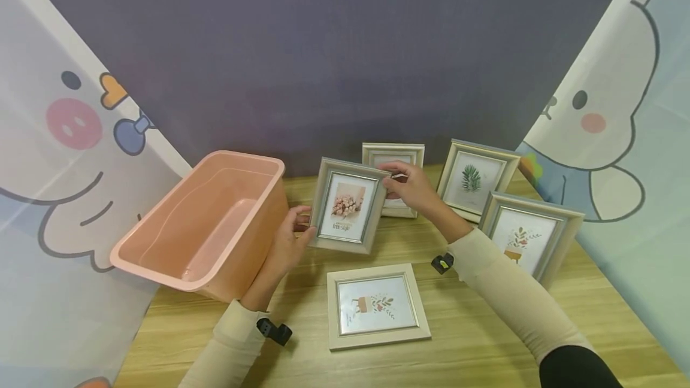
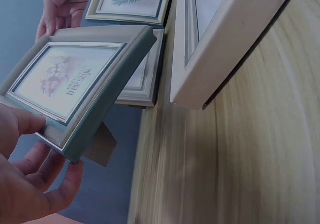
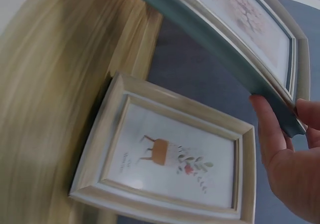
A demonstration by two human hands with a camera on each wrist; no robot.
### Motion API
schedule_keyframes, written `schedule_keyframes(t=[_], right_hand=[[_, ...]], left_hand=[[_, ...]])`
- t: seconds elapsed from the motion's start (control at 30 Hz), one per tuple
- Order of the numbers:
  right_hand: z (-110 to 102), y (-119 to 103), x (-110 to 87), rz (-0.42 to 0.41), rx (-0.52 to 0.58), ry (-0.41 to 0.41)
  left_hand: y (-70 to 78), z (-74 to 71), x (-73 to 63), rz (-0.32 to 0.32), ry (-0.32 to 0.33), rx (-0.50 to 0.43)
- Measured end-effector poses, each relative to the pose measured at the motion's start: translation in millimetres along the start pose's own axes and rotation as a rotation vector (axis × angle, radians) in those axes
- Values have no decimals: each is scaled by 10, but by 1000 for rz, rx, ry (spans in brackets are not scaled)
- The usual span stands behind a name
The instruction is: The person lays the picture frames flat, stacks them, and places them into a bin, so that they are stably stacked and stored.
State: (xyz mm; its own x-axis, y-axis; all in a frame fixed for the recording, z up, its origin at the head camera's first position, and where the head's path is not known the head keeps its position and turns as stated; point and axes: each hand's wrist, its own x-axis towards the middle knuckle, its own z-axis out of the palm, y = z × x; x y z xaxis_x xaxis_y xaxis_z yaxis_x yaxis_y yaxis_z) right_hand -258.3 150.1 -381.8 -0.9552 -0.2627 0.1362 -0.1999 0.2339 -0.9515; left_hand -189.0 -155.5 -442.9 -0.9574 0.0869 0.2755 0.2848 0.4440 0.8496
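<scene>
Both hands hold a grey-beige picture frame [image 1: 346, 214] with a pink flower print and the words "free style". My left hand [image 1: 291, 241] pinches its lower left edge, thumb on the front and fingers behind. At the upper right corner, the thumb and fingers of my right hand [image 1: 412, 187] grip the border. The left wrist view shows the frame's stand [image 2: 102, 145] sticking out behind it. A cream picture frame [image 1: 378, 333] with a potted plant print lies flat on the table in front of the hands. Partly hidden behind the right hand stands a pale frame [image 1: 393, 148].
A pink plastic bin [image 1: 253, 214] stands left of the left hand. Toward the right are a leaf-print frame [image 1: 474, 178] and another plant-print frame [image 1: 523, 235], close to the right forearm. A dark wall panel [image 1: 334, 64] rises behind the wood-grain table [image 1: 469, 340].
</scene>
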Motion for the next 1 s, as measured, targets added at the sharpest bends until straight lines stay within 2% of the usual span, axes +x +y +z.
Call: schedule_keyframes(t=[0.33,0.67,0.77,1.0], right_hand=[[-50,126,-93,71,115,16],[-85,216,-212,97,188,3],[-83,275,-242,105,200,-6],[-37,408,-291,129,223,24]], left_hand=[[106,-6,7,21,-30,90],[191,-27,43,150,-8,167],[210,-43,46,180,-3,224],[310,-77,91,237,36,421]])
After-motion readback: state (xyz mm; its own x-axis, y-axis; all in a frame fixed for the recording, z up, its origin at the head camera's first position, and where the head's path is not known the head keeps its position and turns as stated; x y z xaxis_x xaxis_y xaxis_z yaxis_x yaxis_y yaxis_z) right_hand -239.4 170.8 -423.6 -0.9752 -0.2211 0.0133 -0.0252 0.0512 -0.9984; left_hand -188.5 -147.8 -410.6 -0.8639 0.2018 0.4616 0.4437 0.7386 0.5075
